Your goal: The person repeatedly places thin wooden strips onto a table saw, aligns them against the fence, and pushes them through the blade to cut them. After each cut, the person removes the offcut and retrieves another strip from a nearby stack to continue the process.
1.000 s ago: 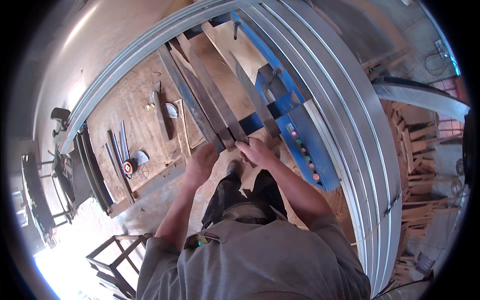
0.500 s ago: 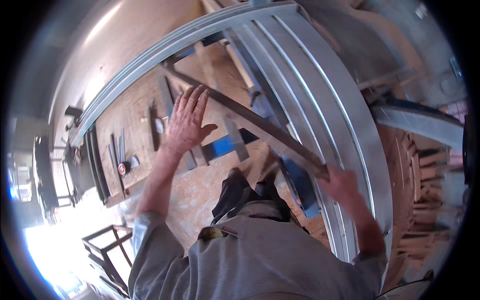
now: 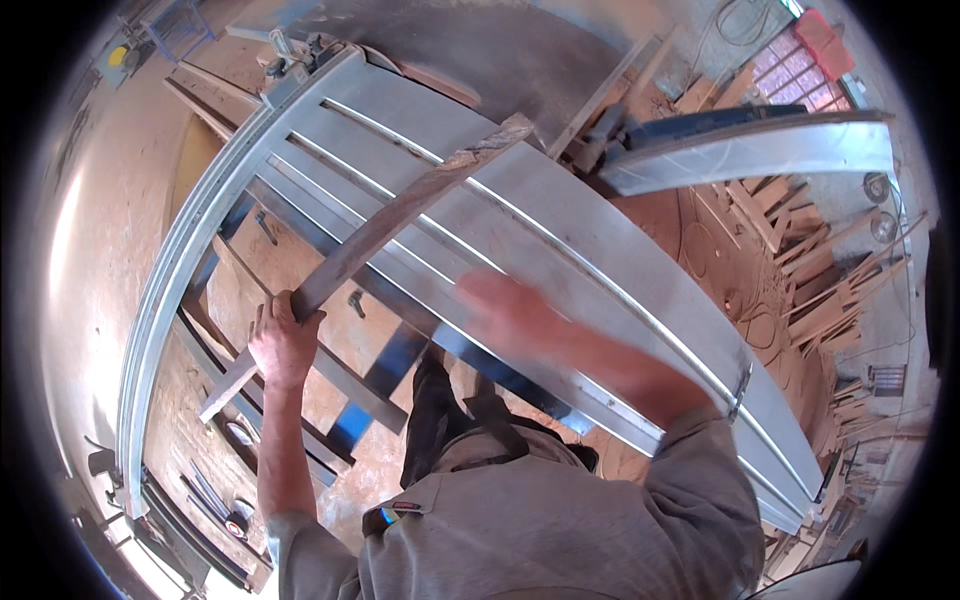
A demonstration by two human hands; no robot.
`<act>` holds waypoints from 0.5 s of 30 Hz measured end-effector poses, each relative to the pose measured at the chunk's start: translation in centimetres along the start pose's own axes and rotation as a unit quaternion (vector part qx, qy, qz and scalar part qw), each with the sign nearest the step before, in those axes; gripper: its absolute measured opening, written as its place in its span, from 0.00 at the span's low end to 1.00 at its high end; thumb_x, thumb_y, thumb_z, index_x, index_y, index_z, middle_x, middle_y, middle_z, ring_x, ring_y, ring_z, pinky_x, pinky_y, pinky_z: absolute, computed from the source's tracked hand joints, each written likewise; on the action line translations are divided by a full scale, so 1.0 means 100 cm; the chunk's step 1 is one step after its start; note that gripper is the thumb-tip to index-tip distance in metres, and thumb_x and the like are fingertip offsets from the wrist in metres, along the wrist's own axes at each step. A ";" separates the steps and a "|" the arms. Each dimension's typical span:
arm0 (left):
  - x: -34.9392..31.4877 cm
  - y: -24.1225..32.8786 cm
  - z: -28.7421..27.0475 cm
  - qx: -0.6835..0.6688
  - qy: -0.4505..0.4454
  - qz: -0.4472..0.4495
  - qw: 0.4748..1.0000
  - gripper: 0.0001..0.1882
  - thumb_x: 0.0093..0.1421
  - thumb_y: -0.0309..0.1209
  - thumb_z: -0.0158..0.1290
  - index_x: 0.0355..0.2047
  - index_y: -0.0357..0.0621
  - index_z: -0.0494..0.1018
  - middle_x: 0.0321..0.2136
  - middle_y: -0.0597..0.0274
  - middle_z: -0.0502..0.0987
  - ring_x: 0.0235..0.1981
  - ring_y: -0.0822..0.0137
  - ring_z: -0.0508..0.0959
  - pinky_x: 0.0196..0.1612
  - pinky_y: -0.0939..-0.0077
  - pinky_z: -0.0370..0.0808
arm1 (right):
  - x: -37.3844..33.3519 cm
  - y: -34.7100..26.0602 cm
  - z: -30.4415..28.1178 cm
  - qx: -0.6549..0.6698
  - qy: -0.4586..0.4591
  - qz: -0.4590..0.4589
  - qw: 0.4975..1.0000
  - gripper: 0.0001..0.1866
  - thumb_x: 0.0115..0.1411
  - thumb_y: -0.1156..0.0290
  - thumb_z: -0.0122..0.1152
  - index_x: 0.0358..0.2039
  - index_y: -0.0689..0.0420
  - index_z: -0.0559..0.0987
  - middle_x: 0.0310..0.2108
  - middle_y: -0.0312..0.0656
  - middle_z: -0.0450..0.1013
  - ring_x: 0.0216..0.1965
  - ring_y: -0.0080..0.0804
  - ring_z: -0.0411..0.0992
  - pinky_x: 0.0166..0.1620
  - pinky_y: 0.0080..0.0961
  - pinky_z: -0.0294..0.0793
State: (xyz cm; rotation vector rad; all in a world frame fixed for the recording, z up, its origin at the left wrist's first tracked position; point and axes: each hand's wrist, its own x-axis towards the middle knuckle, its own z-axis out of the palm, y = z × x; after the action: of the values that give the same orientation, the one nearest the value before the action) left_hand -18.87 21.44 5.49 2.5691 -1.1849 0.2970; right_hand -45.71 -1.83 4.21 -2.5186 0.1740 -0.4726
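Observation:
A long brown wooden board (image 3: 405, 212) slants across the grooved metal table of a saw (image 3: 600, 265). One end rests over the table, with bark-like rough wood along its edge, and the other sticks out past the table's left side. My left hand (image 3: 284, 345) is closed around the board near that left end, fingers wrapped over it. Above the table's middle, to the right of the board and apart from it, my right hand (image 3: 500, 308) is smeared by motion, so its fingers cannot be made out.
Under the table's left side is an open frame with blue crosspieces (image 3: 350, 425). A long metal rail (image 3: 150, 330) curves along the left. Wood offcuts (image 3: 815, 250) are heaped at right, near a second metal-topped arm (image 3: 750, 160). A tape measure (image 3: 236, 524) lies lower left.
The board has swung round so one end lies over the metal table. My left hand, open before, now grips it; my right hand has let go. The view has turned to the right.

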 end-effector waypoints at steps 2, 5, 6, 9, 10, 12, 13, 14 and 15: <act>0.012 -0.014 0.012 0.014 0.037 0.005 0.999 0.28 0.43 0.39 0.71 0.43 0.46 0.73 0.36 0.60 0.78 0.39 0.54 0.79 0.40 0.58 0.75 | 0.010 -0.028 0.057 -0.044 -0.109 -0.100 0.988 0.29 0.48 0.64 0.73 0.50 0.60 0.74 0.55 0.47 0.69 0.60 0.45 0.65 0.61 0.41 0.68; 0.031 -0.035 0.030 0.052 0.071 0.031 0.996 0.27 0.46 0.38 0.69 0.45 0.47 0.72 0.39 0.62 0.78 0.40 0.57 0.78 0.41 0.59 0.73 | 0.020 -0.045 0.125 -0.121 -0.147 -0.166 0.968 0.22 0.58 0.63 0.57 0.50 0.62 0.75 0.53 0.47 0.71 0.61 0.45 0.65 0.66 0.44 0.58; 0.038 -0.040 0.032 0.076 0.097 0.046 0.991 0.26 0.47 0.37 0.68 0.45 0.47 0.71 0.39 0.63 0.78 0.40 0.58 0.78 0.41 0.59 0.73 | 0.017 -0.047 0.146 -0.206 -0.148 -0.184 0.950 0.21 0.61 0.62 0.52 0.50 0.63 0.76 0.52 0.47 0.71 0.60 0.45 0.65 0.67 0.44 0.56; 0.059 -0.053 0.045 0.122 0.166 0.066 0.976 0.23 0.51 0.33 0.65 0.46 0.50 0.70 0.41 0.66 0.77 0.40 0.61 0.78 0.44 0.61 0.70 | 0.032 -0.055 0.159 -0.267 -0.221 -0.135 0.928 0.21 0.62 0.61 0.49 0.47 0.65 0.77 0.48 0.47 0.74 0.54 0.43 0.68 0.62 0.43 0.60; 0.065 -0.056 0.048 0.121 0.178 0.064 0.974 0.22 0.51 0.32 0.64 0.46 0.51 0.70 0.41 0.66 0.77 0.40 0.61 0.78 0.44 0.61 0.69 | 0.036 -0.057 0.158 -0.281 -0.250 -0.121 0.919 0.21 0.62 0.62 0.49 0.46 0.65 0.78 0.47 0.47 0.75 0.53 0.42 0.70 0.61 0.42 0.62; 0.076 -0.058 0.055 0.117 0.200 0.061 0.971 0.21 0.51 0.30 0.63 0.46 0.52 0.70 0.41 0.66 0.77 0.40 0.60 0.78 0.45 0.61 0.69 | 0.038 -0.053 0.168 -0.288 -0.268 -0.125 0.911 0.20 0.62 0.62 0.49 0.45 0.65 0.78 0.43 0.47 0.76 0.48 0.41 0.71 0.56 0.40 0.64; 0.081 -0.059 0.056 0.114 0.210 0.060 0.969 0.21 0.52 0.29 0.62 0.45 0.53 0.69 0.41 0.66 0.77 0.40 0.61 0.78 0.46 0.60 0.68 | 0.039 -0.052 0.173 -0.290 -0.272 -0.127 0.909 0.20 0.61 0.62 0.49 0.44 0.65 0.78 0.42 0.46 0.76 0.46 0.40 0.71 0.54 0.39 0.65; 0.083 -0.058 0.056 0.119 0.209 0.054 0.969 0.21 0.52 0.29 0.62 0.45 0.53 0.69 0.41 0.66 0.77 0.40 0.61 0.78 0.46 0.59 0.68 | 0.039 -0.051 0.177 -0.284 -0.272 -0.129 0.910 0.19 0.61 0.63 0.49 0.43 0.65 0.78 0.40 0.45 0.76 0.45 0.39 0.72 0.52 0.38 0.66; 0.083 -0.058 0.057 0.124 0.208 0.049 0.969 0.21 0.51 0.28 0.62 0.46 0.53 0.69 0.41 0.67 0.77 0.40 0.61 0.78 0.46 0.59 0.68 | 0.038 -0.050 0.181 -0.279 -0.272 -0.130 0.912 0.19 0.61 0.63 0.49 0.43 0.65 0.78 0.38 0.45 0.76 0.44 0.39 0.72 0.51 0.38 0.67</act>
State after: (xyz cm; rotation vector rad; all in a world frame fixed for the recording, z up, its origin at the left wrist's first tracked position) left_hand -8.78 17.14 1.73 2.4700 -1.1714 1.0092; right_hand -35.42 10.69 -5.94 -3.1383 -0.2855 0.2415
